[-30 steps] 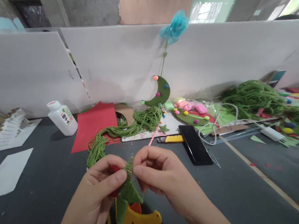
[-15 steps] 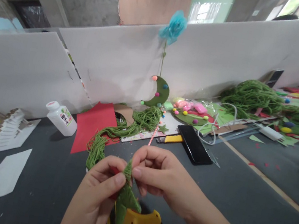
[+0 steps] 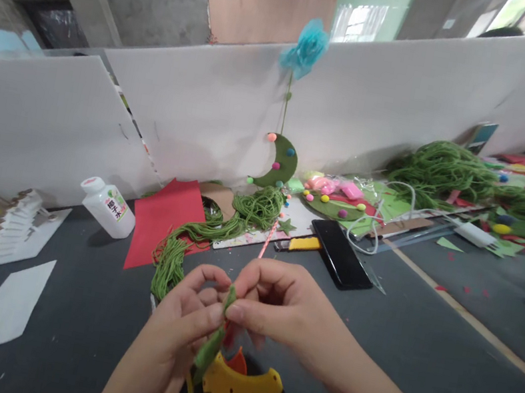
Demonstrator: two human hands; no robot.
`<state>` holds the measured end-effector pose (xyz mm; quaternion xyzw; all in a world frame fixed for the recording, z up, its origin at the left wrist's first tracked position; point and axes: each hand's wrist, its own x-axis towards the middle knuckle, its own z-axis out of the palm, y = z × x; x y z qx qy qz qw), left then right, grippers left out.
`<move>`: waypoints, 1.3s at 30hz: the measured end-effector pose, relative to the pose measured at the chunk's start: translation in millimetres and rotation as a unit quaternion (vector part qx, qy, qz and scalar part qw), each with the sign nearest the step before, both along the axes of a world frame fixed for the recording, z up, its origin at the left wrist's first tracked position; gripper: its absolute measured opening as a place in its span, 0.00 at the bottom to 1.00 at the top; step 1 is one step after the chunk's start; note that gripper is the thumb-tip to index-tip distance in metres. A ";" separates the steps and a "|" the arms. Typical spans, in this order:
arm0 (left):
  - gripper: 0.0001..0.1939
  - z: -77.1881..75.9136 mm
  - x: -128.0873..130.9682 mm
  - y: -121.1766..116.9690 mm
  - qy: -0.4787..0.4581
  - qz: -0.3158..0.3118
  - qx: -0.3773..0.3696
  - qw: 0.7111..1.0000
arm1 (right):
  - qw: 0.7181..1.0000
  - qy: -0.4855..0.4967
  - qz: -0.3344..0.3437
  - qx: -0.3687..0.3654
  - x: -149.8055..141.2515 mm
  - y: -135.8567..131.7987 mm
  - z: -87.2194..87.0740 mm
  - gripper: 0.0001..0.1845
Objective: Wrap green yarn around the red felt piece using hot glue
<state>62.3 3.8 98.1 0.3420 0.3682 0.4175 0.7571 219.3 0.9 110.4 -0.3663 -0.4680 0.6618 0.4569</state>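
Between my two hands, above the table's near side, is a green yarn-wrapped star [image 3: 210,348], turned nearly edge-on with some red showing behind it. My left hand [image 3: 174,337] pinches its upper part between thumb and fingers. From the other side, the thumb and forefinger of my right hand [image 3: 281,308] close on the star's upper tip. Just below the hands is a yellow glue gun [image 3: 246,389] with an orange part. A hank of green yarn [image 3: 172,265] trails over red paper [image 3: 156,225] beyond my left hand.
A white bottle [image 3: 110,209] stands left. Past my right hand lie a black phone [image 3: 341,254], a yellow cutter [image 3: 305,244] and a white cable. A green moon ornament [image 3: 284,163] leans against the white partition [image 3: 205,119]. More green yarn [image 3: 442,171] is piled at right.
The star has been turned from showing its points to nearly edge-on. My left fingers have shifted up toward its tip, while my right hand has barely moved.
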 end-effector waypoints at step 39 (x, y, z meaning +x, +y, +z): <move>0.06 11.7 -0.5 -7.8 -0.008 0.093 -0.037 0.995 | 0.998 -0.008 -0.004 0.058 -3.0 1.5 -1.4 0.07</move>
